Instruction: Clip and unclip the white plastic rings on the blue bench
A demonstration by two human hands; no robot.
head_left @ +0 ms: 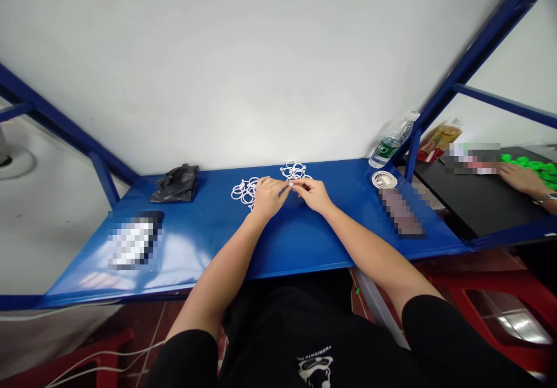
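Note:
My left hand (268, 196) and my right hand (311, 194) meet over the blue table top (278, 249), their fingertips pinching a small white ring (290, 184) between them. A tangled cluster of white plastic rings (245, 192) lies just beyond and left of my left hand. A second linked group of white rings (295, 170) sits farther back, partly hidden behind my fingers. The pinched ring looks joined to that back group, though I cannot tell for sure.
A crumpled black plastic bag (175, 183) and a blurred flat object (134, 240) lie on the left of the table. On the right are a water bottle (389, 144), a round silver-white coil (384, 180) and a blurred long object (401, 214). Another person's hand (520, 180) rests by green items on a black table.

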